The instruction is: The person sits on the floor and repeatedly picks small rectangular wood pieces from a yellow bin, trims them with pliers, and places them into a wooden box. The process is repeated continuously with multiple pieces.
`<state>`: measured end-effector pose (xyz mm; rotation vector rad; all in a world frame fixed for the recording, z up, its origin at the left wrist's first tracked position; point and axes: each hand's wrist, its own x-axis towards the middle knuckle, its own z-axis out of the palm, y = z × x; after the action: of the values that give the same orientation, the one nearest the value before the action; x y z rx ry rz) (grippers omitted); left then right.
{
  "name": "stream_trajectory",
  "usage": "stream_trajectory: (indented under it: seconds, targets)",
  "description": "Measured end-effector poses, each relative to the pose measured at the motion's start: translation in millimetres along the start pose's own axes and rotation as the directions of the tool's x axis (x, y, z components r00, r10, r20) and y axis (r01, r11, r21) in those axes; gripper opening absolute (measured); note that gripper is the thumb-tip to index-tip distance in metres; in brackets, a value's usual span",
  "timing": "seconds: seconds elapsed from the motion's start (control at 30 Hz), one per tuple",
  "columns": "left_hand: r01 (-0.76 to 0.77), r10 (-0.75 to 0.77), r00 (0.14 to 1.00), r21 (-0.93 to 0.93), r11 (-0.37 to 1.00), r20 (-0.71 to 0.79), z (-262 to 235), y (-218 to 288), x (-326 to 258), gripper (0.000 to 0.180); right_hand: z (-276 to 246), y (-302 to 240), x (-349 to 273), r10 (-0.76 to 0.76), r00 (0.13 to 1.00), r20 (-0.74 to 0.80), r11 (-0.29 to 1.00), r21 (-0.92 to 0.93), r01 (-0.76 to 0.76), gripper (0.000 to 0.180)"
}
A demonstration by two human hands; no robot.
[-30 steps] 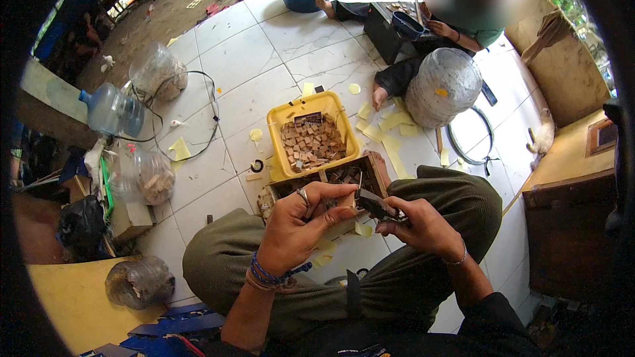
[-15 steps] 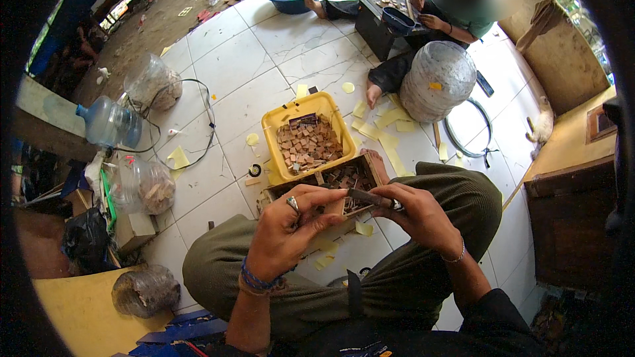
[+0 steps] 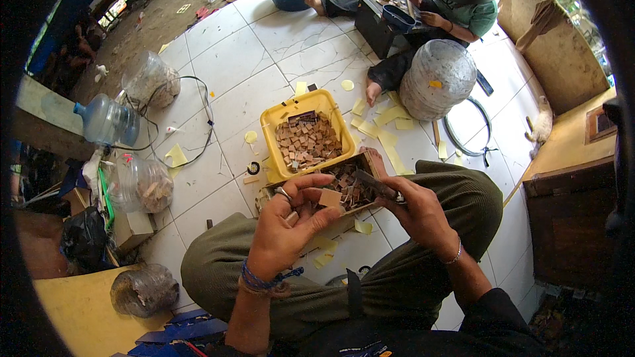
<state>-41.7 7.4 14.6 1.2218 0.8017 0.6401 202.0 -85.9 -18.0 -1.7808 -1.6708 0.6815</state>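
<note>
My left hand (image 3: 281, 225) pinches a small square wooden piece (image 3: 330, 198) between thumb and fingertips, and another small pale piece sits against its curled fingers. My right hand (image 3: 423, 215) is closed around a dark flat blade-like tool (image 3: 374, 184), which points left and stands apart from the wooden piece. Below both hands is a wooden box (image 3: 368, 166) holding many dark brown chips. Just beyond it, a yellow plastic basin (image 3: 272, 137) is part-filled with small wooden squares (image 3: 307, 140).
Yellow paper scraps (image 3: 390, 149) litter the tiled floor. A co-worker (image 3: 456, 10) sits at a dark low bench (image 3: 374, 33), near a large grey wrapped bundle (image 3: 436, 79). Clear plastic jugs (image 3: 109, 121) and a black cable (image 3: 210, 102) lie left. A blue basin (image 3: 294, 1) stands far off.
My hands have separated. The tool has moved right, away from the wooden piece, and my left hand has turned so the piece's flat face shows.
</note>
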Motion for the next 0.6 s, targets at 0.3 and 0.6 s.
stream_trajectory:
  seconds: [0.3, 0.6]
  targets:
    - [0.084, -0.115, 0.989, -0.281, 0.956, -0.094, 18, -12, 6, 0.035, 12, -2, -3, -0.12, 0.977, -0.175, 0.958, -0.278, 0.068, 0.035]
    - [-0.007, 0.008, 0.997, 0.017, 1.0, -0.073, 11, -17, 4, 0.027, 11, 0, -12, -0.105, 0.988, -0.113, 0.928, -0.369, 0.056, 0.049]
